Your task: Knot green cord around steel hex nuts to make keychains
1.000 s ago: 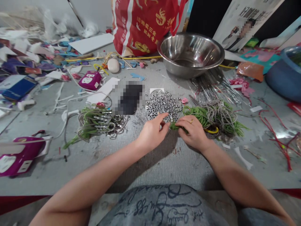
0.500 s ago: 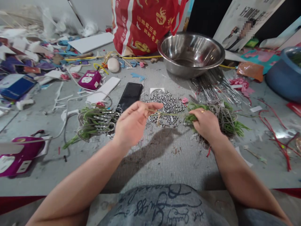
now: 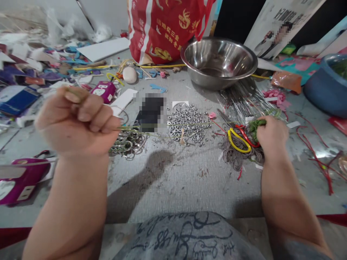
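Observation:
My left hand (image 3: 78,122) is raised at the left, its fingers closed round a thin green cord (image 3: 151,126). This cord stretches rightward above small shiny metal rings (image 3: 187,122) heaped on the table; its far end is hard to make out. At the right, my right hand (image 3: 273,133) is closed on a bunch of green cords (image 3: 256,128). Beside it lie scissors (image 3: 240,140) with one yellow and one red handle, over a tangle of grey cords (image 3: 233,155). Metal pieces on cords (image 3: 127,144) lie partly hidden behind my left hand.
A steel bowl (image 3: 219,81) and a red bag (image 3: 159,36) stand at the back. A dark phone (image 3: 150,112) lies left of the rings. Purple devices (image 3: 24,180), paper scraps (image 3: 105,47), silvery strips (image 3: 241,97), red cords (image 3: 328,173) and a blue pot (image 3: 325,86) surround the work area.
My left hand has moved left and up, drawing the green cord out longer. My right hand has shifted right with green cords, uncovering the scissors' handles and grey cords.

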Action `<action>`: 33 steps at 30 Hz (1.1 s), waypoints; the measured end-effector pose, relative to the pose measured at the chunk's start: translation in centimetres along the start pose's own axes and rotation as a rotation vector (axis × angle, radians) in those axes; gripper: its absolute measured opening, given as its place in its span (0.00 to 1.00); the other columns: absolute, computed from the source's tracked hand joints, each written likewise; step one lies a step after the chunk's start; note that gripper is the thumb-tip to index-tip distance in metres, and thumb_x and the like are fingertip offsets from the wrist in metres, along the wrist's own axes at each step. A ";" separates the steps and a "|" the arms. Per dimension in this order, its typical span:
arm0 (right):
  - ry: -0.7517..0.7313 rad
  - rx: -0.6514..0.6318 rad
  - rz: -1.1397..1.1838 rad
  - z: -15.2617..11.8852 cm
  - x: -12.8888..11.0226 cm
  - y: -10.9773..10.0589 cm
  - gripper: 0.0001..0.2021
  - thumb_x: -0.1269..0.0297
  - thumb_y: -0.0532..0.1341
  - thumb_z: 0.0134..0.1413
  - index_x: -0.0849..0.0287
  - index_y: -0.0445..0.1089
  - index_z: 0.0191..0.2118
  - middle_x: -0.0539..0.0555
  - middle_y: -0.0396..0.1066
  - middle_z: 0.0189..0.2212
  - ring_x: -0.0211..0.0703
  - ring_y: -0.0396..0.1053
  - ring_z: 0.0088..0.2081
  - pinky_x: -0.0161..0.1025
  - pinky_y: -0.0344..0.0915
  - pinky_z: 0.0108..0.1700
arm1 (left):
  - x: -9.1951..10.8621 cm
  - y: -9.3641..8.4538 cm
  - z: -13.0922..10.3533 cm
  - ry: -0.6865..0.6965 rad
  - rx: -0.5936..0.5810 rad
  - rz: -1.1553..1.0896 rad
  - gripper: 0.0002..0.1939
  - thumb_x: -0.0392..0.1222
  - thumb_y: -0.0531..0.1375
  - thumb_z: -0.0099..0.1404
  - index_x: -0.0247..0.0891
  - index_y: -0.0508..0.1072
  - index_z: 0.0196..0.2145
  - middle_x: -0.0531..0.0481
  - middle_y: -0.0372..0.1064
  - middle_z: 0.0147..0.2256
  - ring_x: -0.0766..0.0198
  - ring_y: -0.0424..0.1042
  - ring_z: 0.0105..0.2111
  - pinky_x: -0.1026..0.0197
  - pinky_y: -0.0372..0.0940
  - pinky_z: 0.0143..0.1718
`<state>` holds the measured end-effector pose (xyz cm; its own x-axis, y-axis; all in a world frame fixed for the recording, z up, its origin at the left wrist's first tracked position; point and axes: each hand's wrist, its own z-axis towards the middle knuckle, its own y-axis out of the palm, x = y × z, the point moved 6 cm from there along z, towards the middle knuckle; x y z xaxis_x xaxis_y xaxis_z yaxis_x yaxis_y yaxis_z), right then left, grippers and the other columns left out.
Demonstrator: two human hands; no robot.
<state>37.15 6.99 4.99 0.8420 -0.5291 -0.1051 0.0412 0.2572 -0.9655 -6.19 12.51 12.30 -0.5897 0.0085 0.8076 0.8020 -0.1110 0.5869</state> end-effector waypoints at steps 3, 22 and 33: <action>0.056 -0.008 0.009 0.1 0.8 -0.1 0.16 0.73 0.50 0.46 0.65 0.69 0.40 0.67 0.69 0.31 0.60 0.67 0.38 0.51 0.58 0.37 | 1.6 -1.3 0.0 0.073 -0.068 0.012 0.23 0.43 0.43 0.70 0.43 0.69 0.22 0.60 0.49 0.13 0.73 0.37 0.11 0.68 0.43 0.11; -0.980 -0.527 1.121 -15.1 -15.4 -3.2 0.21 0.69 0.54 0.54 0.53 0.56 0.54 0.57 0.64 0.52 0.43 0.62 0.53 0.47 0.60 0.53 | -8.6 5.1 -6.4 -0.349 -0.446 -0.007 0.11 0.44 0.58 0.58 0.38 0.65 0.21 0.57 0.50 0.15 0.74 0.46 0.14 0.66 0.44 0.15; -0.527 -1.423 1.314 -17.0 -15.9 1.4 0.14 0.55 0.54 0.58 0.61 0.68 0.33 0.54 0.73 0.35 0.36 0.69 0.34 0.35 0.64 0.35 | -6.8 3.0 -3.5 -0.121 -0.303 0.122 0.11 0.43 0.59 0.57 0.37 0.64 0.21 0.58 0.51 0.14 0.74 0.50 0.14 0.66 0.46 0.16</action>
<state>14.65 2.01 1.22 0.0542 -0.2753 -0.9598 -0.7672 -0.6267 0.1364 -0.13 8.67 8.34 -0.4611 0.0922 0.8825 0.7910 -0.4079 0.4559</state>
